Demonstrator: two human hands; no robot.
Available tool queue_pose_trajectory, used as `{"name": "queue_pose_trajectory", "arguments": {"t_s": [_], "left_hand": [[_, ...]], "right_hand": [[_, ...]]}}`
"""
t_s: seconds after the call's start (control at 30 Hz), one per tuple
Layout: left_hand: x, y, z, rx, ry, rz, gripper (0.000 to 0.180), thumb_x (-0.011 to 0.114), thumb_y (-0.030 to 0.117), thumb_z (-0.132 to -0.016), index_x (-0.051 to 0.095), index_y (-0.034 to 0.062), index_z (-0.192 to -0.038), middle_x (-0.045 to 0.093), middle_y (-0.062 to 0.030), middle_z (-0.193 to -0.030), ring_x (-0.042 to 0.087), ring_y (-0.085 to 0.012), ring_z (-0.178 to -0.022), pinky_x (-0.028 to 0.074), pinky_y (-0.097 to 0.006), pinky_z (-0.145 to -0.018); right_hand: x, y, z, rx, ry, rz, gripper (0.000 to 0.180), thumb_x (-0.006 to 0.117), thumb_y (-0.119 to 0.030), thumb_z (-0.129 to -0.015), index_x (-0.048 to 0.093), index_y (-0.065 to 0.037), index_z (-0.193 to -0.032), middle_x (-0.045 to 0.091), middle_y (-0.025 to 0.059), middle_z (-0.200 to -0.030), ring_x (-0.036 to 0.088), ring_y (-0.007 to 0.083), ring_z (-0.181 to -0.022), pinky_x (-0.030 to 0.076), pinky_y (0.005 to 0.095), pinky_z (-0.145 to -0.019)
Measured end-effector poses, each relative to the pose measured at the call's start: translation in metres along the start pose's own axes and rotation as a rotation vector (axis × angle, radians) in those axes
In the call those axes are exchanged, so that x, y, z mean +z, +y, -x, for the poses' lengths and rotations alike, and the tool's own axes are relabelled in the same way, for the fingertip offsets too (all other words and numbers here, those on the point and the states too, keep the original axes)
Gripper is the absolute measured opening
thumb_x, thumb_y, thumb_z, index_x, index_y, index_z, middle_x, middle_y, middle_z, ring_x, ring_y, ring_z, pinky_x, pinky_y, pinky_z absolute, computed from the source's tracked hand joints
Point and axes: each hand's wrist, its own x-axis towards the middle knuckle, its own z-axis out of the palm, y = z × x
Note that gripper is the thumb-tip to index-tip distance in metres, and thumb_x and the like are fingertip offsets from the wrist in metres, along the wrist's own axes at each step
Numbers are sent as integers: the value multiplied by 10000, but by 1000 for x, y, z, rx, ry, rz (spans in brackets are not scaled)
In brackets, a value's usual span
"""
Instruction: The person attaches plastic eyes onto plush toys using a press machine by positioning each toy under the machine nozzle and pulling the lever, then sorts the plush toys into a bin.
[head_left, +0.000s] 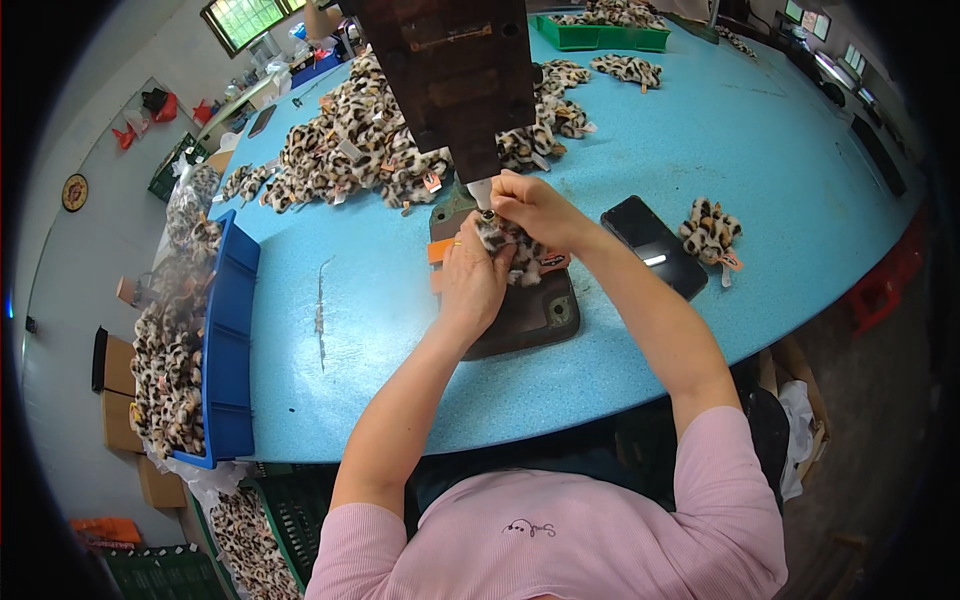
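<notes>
A leopard-print plush toy (522, 262) lies under the white tip (481, 194) of a dark press, over the machine's base (520, 325). My left hand (474, 278) grips it from the left, thumb laid over the fur. Just right of the tip, my right hand (535, 210) is closed with curled fingers; what they pinch is hidden. A small round metal piece (488, 214) shows right below the tip. Orange tags (440, 250) stick out beside my left hand.
A heap of similar plush toys (350, 140) lies behind the press. A phone (655, 245) and one plush toy (710, 232) lie to the right. At the left edge stands a blue crate (230, 340); a green tray (600, 38) sits far back.
</notes>
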Motion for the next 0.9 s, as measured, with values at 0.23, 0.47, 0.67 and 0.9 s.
{"name": "queue_pose_trajectory", "arguments": {"t_s": [0.23, 0.47, 0.67, 0.9], "left_hand": [[2, 1, -1, -2, 17, 16, 462, 574, 75, -765, 346, 24, -1163, 523, -185, -984, 498, -351, -929, 359, -409, -806], [3, 0, -1, 18, 30, 23, 468, 577, 72, -758, 352, 24, -1165, 515, -192, -1004, 496, -350, -941, 357, -409, -804], [-1, 3, -3, 90, 28, -82, 454, 573, 89, -761, 354, 1, -1148, 521, -191, -975, 495, -339, -929, 354, -397, -780], [0, 0, -1, 56, 20, -55, 468, 592, 87, -750, 358, 13, -1148, 532, -185, -971, 504, -330, -941, 351, -394, -791]], "right_hand": [[-3, 2, 9, -223, 189, 184, 185, 519, -192, -854, 513, -12, -814, 492, -22, -759, 437, 60, -708, 378, 204, -641], [-7, -5, 8, 3, 1, -187, 156, 620, -160, -794, 572, -31, -868, 551, -20, -783, 486, 46, -718, 407, 187, -648], [-27, -18, -13, 67, -204, -33, 84, 642, -83, -731, 591, -29, -770, 582, -5, -715, 511, 45, -659, 421, 185, -607], [-22, -18, -3, -112, -24, 229, 130, 653, -87, -713, 618, -26, -822, 592, 1, -728, 530, 71, -691, 427, 207, -650]]}}
